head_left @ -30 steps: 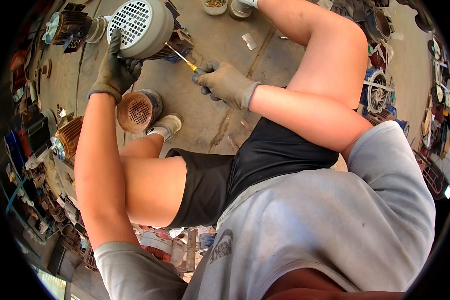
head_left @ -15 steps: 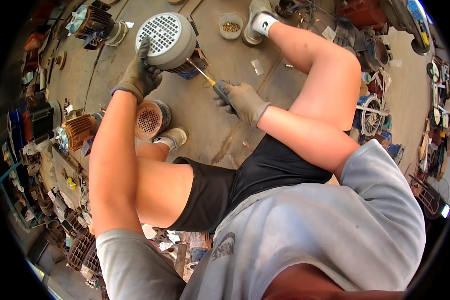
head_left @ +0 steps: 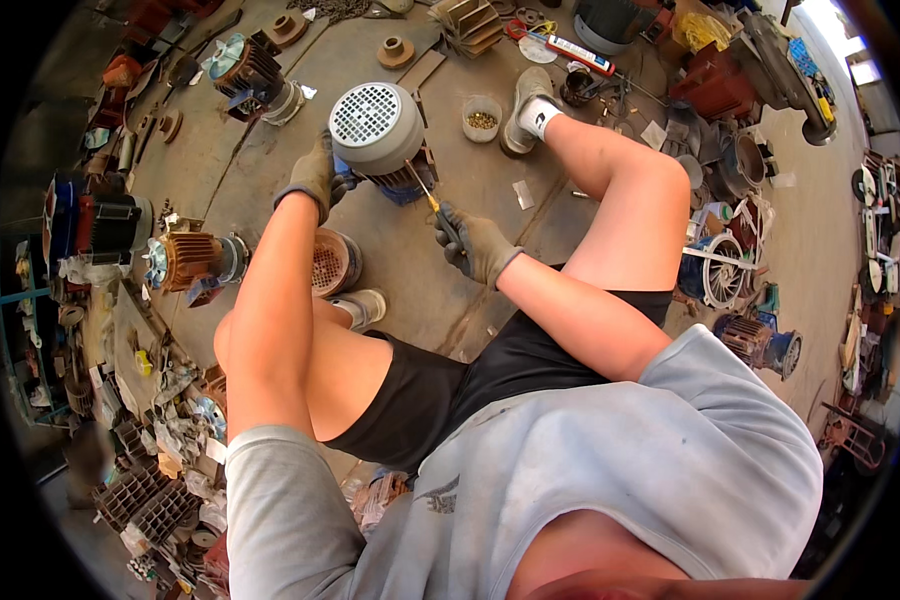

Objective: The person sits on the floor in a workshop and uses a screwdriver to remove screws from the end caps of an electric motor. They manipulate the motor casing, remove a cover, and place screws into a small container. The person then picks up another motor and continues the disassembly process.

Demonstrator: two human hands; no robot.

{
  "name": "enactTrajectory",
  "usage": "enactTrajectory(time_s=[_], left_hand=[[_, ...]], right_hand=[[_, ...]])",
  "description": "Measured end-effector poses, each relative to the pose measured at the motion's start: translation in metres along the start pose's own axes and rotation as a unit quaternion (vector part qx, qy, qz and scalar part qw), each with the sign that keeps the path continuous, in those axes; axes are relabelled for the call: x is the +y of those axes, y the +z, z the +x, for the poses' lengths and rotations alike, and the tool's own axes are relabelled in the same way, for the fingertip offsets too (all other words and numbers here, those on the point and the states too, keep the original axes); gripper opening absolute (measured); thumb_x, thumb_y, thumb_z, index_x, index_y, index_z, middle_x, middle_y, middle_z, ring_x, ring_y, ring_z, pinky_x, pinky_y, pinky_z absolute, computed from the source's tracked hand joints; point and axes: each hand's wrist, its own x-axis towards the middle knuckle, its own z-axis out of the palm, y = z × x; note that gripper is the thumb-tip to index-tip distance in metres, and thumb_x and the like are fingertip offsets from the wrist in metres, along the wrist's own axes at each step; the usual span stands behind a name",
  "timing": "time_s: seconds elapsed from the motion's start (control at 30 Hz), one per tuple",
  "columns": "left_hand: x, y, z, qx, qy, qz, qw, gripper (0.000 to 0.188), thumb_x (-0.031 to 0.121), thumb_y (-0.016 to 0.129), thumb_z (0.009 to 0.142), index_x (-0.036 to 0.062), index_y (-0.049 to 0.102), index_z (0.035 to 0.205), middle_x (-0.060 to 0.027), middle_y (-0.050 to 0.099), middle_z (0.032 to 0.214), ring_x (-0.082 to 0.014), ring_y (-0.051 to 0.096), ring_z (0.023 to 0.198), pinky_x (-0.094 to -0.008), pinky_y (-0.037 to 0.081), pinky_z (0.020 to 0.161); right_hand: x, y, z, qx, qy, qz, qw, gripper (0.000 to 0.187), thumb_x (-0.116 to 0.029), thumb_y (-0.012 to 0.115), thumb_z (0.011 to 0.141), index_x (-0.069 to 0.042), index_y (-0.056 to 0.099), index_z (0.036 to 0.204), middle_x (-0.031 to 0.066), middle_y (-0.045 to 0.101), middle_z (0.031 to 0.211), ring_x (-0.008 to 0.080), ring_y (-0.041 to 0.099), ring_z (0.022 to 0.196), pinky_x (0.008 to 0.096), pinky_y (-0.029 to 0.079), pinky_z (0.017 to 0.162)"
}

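My right hand (head_left: 475, 243), gloved, is closed around the handle of a screwdriver (head_left: 432, 203) whose thin shaft runs up and left until its tip meets the side of the grey electric motor (head_left: 378, 135), just under the grilled fan cover. My left hand (head_left: 317, 178), also gloved, is curled against the motor's left flank, fingers wrapped onto the housing to steady it. I judge the step in hand to be working a fastener or the cover seam at that side. The next move seems to call for keeping the tip seated and the shaft straight, while the left hand holds the motor against rolling on the concrete floor (head_left: 420, 290).

The motor lies just beyond both hands, between my knees, fan cover facing up. A small tub of screws (head_left: 481, 117) stands just beside it on the right, near my shoe (head_left: 526, 108). An orange fan cover (head_left: 328, 263) lies under my left forearm.
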Motion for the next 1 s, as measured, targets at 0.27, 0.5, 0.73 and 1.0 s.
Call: enactTrajectory(time_s=[0.27,0.5,0.73,1.0], left_hand=[[-0.001,-0.04,-0.07,-0.064,0.037,-0.2,0.977,0.034,0.038,0.071,0.101,0.0091,0.055,0.096,0.0054,0.036,0.061,-0.0126,0.039,0.053,-0.0301,0.036,0.05],[-0.053,-0.046,-0.13,-0.136,0.022,-0.329,0.934,0.029,0.034,0.064,0.105,0.0063,0.061,0.109,0.0047,0.043,0.066,-0.0128,0.047,0.063,-0.0295,0.04,0.059],[-0.084,-0.053,-0.144,-0.196,0.001,-0.33,0.923,0.02,0.01,0.056,0.102,0.0007,0.061,0.12,-0.0039,0.06,0.089,-0.0168,0.058,0.074,-0.0291,0.05,0.069],[-0.081,-0.066,-0.178,-0.145,0.091,-0.33,0.928,0.028,-0.001,0.052,0.107,-0.0083,0.059,0.133,-0.017,0.069,0.114,-0.0205,0.069,0.094,-0.0252,0.056,0.07]], right_hand=[[-0.009,0.01,-0.022,0.025,-0.014,-0.033,0.999,0.021,-0.027,0.057,0.11,-0.008,0.066,0.108,0.0007,0.067,0.088,0.0091,0.063,0.066,0.0194,0.053,0.052],[-0.002,-0.01,-0.002,-0.016,-0.085,-0.047,0.995,0.022,-0.026,0.058,0.109,-0.007,0.069,0.107,0.004,0.071,0.091,0.0097,0.066,0.069,0.018,0.055,0.053],[-0.004,-0.006,-0.018,0.002,-0.017,-0.022,1.0,0.022,-0.024,0.056,0.11,-0.006,0.067,0.113,0.0045,0.069,0.093,0.0097,0.065,0.072,0.0207,0.058,0.059],[-0.004,-0.009,-0.027,0.048,-0.027,-0.014,0.998,0.031,-0.028,0.049,0.113,-0.001,0.062,0.12,0.0045,0.064,0.093,0.0116,0.065,0.076,0.0231,0.061,0.065]])
